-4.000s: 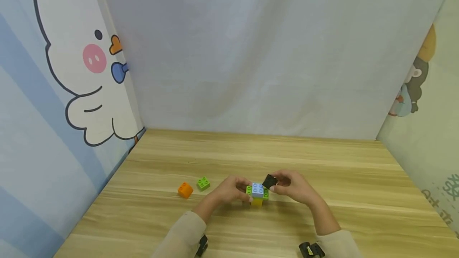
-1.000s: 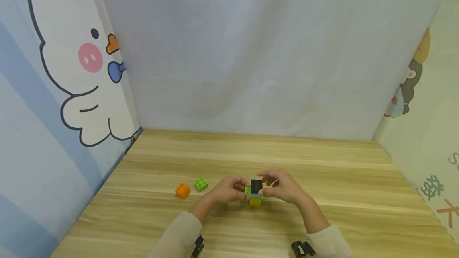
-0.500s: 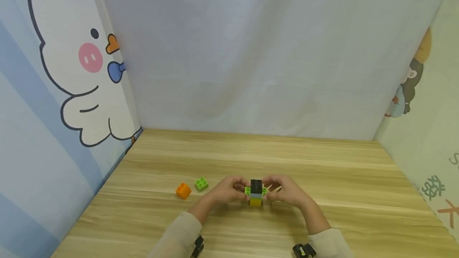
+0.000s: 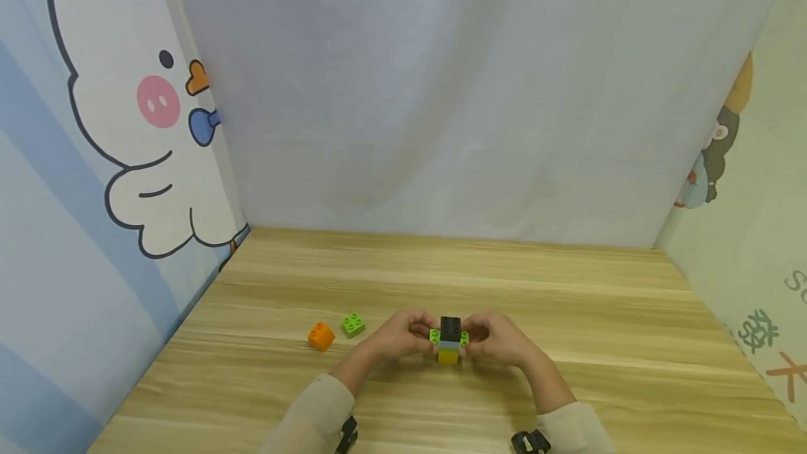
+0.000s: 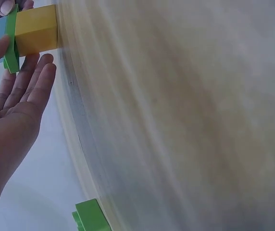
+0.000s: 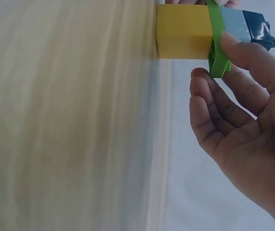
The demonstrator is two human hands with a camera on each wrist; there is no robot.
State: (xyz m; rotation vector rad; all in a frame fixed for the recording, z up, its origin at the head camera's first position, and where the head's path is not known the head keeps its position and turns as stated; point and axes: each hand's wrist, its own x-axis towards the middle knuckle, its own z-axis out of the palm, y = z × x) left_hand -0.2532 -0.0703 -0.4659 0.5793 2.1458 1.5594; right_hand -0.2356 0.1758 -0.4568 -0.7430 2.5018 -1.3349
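A small brick stack [image 4: 449, 339] stands on the wooden table [image 4: 567, 300]: yellow brick [image 6: 183, 31] at the bottom, then a green plate [image 6: 217, 48], a light blue brick [image 6: 232, 25] and a black brick [image 4: 450, 326] on top. My left hand [image 4: 421, 333] grips the stack's left side, its thumb on the green plate [image 5: 11, 45] and its fingers beside the yellow brick [image 5: 36, 29]. My right hand [image 4: 478, 335] grips the right side. In the wrist views, the left hand [image 5: 22, 72] and the right hand [image 6: 219, 91] each curl round the plate's edge.
A loose green brick [image 4: 354, 324] and an orange brick [image 4: 321, 335] lie on the table left of the left hand. The green brick [image 5: 90, 216] also shows in the left wrist view. Cloth walls close in the table at the back and both sides.
Four seconds ago the right hand held the black brick above the blue one. It now sits on top of the stack, and the right hand has dropped to the stack's right side.
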